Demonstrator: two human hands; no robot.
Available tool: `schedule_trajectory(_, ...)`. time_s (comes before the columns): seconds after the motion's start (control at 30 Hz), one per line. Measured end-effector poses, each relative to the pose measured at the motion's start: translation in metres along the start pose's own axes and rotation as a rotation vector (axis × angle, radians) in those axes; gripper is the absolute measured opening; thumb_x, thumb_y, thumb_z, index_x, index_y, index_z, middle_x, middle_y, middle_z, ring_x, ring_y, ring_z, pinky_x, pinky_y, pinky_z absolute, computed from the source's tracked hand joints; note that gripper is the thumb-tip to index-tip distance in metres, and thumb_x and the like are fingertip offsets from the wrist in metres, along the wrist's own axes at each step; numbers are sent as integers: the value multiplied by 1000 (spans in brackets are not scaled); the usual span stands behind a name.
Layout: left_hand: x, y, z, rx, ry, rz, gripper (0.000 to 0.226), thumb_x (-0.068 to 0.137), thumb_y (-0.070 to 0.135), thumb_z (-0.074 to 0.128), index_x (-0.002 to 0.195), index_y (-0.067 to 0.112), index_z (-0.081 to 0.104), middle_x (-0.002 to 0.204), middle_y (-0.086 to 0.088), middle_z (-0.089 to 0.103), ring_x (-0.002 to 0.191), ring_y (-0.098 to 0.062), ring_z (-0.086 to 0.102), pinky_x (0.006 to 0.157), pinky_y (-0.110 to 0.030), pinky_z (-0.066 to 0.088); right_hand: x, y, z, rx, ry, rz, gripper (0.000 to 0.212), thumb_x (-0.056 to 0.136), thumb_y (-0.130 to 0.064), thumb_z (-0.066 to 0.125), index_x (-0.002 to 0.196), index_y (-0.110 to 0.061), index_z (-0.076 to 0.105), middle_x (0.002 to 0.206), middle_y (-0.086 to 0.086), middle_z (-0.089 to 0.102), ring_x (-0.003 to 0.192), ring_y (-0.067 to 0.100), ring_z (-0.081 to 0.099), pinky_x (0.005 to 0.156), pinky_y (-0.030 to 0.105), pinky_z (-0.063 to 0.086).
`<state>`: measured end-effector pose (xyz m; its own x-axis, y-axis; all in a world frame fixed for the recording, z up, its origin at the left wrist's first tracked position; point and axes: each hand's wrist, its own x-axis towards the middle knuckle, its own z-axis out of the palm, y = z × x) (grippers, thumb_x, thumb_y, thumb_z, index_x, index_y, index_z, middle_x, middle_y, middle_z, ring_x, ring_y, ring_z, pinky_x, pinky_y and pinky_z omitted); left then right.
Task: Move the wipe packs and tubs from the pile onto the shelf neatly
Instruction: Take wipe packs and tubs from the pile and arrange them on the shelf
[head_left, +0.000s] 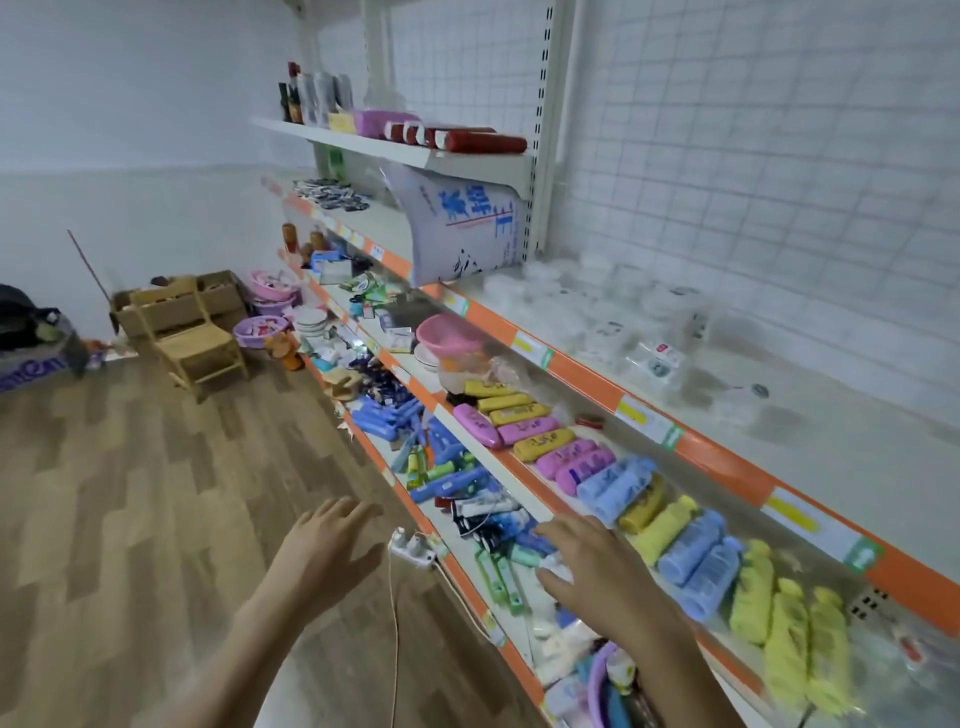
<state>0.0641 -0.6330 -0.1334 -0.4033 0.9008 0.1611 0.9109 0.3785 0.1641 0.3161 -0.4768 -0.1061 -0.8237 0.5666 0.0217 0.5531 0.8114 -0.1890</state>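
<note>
A: Notes, left to right. Left hand (332, 540) hangs over the wood floor (130, 493), fingers spread, grip released, holding nothing.

B: And the right?

A: Right hand (592, 566) is out over the lower shelf (470, 582), fingers straight, grip also released. It hovers above the loose pile of packs (467, 488) there: blue, green and white ones lying crossed over each other. I can't tell whether a fingertip touches anything.

B: Where do they go?

A: My guess is the shelf above (561, 506). A row of wipe packs (597, 467) already lies there side by side, yellow, pink, blue, then yellow again further right.

B: How to do it well?

A: Take one pack at a time from the top of the pile, so nothing slides off the edge. Lay it parallel to the row, snug against its neighbour. Mind the white power strip (413, 548) perched at the shelf lip, cord trailing down.

B: The room?

A: A wooden chair (197, 338) and cardboard boxes (171, 301) by the far wall, pink basins (270, 291) beside them. On the shelving, a big printed sack (462, 228) leans up; clear tubs (613, 306) sit blurred on the wide upper shelf. White wire grid (753, 130) backs it all.
</note>
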Motion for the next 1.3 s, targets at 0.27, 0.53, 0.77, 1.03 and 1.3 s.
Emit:
schedule_trajectory(0.27,116,0,45,-92,-70,141,39,83,40,57,119,25,58,116,5,62,108,-16,58,87,-31,47,75,64,-3,8,97,133,43,93,-43,40,132,-26,44,132,-11,46,123,12,43,97,26,37)
schedule_trajectory(0.53,300,27,34,-217,72,359,35,87,37,55,120,25,57,120,7,58,106,-13,56,83,-21,43,177,154,-73,-16,457,188,27,79,-27,64,105,-20,66,104,-3,65,95,19,65,80,29,51)
schedule_trajectory(0.77,453,102,-5,-283,173,622,34,87,32,59,119,19,58,112,2,61,106,-16,54,86,-27,42,237,233,-141,-43,521,389,34,89,-32,56,123,-25,54,130,-8,51,119,14,47,91,28,38)
schedule_trajectory(1.03,567,218,9,-361,-165,859,60,80,45,65,131,23,43,124,2,49,110,-13,51,91,-29,43,287,294,-147,20,356,610,70,80,-56,59,141,-37,30,148,-1,23,136,20,17,108,39,28)
schedule_trajectory(1.3,595,274,53,-460,-417,999,98,63,50,78,138,18,23,134,-3,28,119,-19,41,96,-32,39,299,303,-129,293,431,832,87,73,-38,74,142,-37,20,136,-2,14,132,20,16,103,30,31)
